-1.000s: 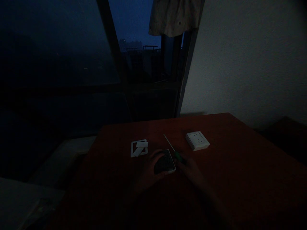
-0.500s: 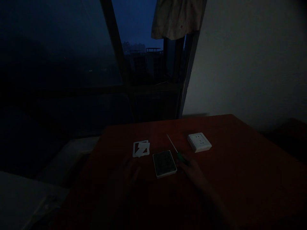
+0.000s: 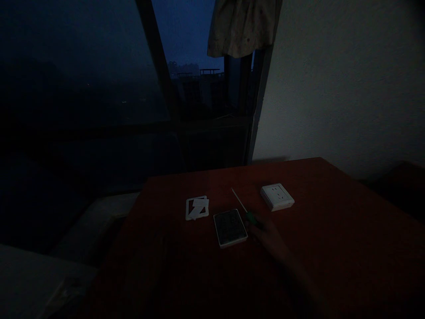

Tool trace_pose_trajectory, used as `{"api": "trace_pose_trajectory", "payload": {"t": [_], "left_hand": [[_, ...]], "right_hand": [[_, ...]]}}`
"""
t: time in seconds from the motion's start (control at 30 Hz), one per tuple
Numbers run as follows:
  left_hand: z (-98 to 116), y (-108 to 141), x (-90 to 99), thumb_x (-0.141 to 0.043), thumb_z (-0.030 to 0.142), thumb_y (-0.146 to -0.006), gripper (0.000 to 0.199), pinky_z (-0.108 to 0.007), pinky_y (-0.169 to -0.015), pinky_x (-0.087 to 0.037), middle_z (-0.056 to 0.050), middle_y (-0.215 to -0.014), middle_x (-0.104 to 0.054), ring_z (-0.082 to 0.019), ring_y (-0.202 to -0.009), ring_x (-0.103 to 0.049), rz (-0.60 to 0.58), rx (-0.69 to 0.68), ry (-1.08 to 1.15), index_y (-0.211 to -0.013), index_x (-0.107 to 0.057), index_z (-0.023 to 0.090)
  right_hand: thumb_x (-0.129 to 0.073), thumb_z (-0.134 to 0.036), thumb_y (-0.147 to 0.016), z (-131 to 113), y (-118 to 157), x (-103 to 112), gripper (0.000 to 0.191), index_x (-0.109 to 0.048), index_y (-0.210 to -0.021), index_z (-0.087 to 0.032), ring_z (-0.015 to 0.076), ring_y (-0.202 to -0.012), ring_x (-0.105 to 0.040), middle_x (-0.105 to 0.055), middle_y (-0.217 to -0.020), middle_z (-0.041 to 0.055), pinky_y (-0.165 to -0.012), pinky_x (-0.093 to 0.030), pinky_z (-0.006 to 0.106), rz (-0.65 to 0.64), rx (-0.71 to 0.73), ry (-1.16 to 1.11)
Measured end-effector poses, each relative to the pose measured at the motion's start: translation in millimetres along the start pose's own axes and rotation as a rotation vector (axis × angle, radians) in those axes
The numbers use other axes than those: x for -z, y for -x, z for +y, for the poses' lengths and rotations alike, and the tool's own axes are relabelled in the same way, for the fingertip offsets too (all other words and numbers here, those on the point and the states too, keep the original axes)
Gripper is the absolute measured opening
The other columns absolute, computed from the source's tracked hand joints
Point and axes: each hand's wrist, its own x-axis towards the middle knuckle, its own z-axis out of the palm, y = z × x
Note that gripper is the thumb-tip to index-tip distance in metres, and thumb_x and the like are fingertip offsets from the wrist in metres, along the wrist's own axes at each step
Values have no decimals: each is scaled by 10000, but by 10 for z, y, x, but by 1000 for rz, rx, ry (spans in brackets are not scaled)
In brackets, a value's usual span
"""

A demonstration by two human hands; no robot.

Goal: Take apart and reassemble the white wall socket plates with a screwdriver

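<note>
My right hand is closed round the green handle of a screwdriver, its shaft pointing away from me over the tabletop. Just left of that hand lies a square switch or socket box, white-rimmed with a dark face; its details are lost in the gloom. Farther left is a white square frame with flat white pieces lying across it. My left hand is a faint dark shape on the left, and its fingers do not show clearly.
A white wall socket on its box sits at the right on the reddish table. Behind the table are a dark window, a hanging cloth and a pale wall. The room is very dim.
My left hand has drawn back to the left, away from the box and the white frame. The right hand still holds the screwdriver in nearly the same place.
</note>
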Motion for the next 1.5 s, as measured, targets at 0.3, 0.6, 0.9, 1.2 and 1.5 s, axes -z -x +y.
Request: {"api": "trace_pose_trajectory", "payload": {"t": [0.3, 0.6, 0.9, 1.2, 1.5], "left_hand": [[67, -37, -89, -389, 305, -911, 255, -355, -789, -516, -66, -994, -679, -245, -910, -660, -15, -33, 124, -987, -620, 226], [939, -231, -38, -495, 268, -894, 195, -298, -826, -508, -9, -980, -665, -181, -910, -632, -84, -544, 410, -904, -690, 268], [1535, -465, -235, -591, 149, -822, 175, -316, -856, -500, 9, -978, -734, -190, -926, -668, -205, -570, 468, -917, -701, 247], [1523, -503, -303, -556, 158, -834, 199, -330, -872, -501, 9, -983, -738, -192, -923, -674, -216, -592, 404, -937, -697, 252], [1513, -489, -365, -572, 131, -835, 210, -331, -830, -502, 3, -986, -730, -203, -923, -669, -230, -623, 331, -960, -690, 252]], "right_hand": [[-553, -531, -799, 53, -13, -3, 364, -620, -871, -180, 125, -568, -532, -589, -689, -13, -504, -400, 222, 13, 3, 1], [-559, -517, -795, 72, -36, -8, 340, -596, -825, -181, 109, -525, -491, -551, -655, -25, -475, -382, 216, 5, 15, -37], [-560, -448, -802, 76, -44, -16, 277, -599, -842, -176, 120, -579, -519, -573, -702, -7, -504, -403, 217, 19, 34, -67], [-565, -479, -786, 13, -34, -37, 313, -612, -858, -178, 112, -543, -514, -579, -688, -17, -483, -408, 218, 32, 27, -83], [-560, -452, -796, 51, -42, -37, 290, -606, -862, -174, 108, -522, -509, -561, -664, -28, -467, -402, 217, 16, 23, -85]]}}
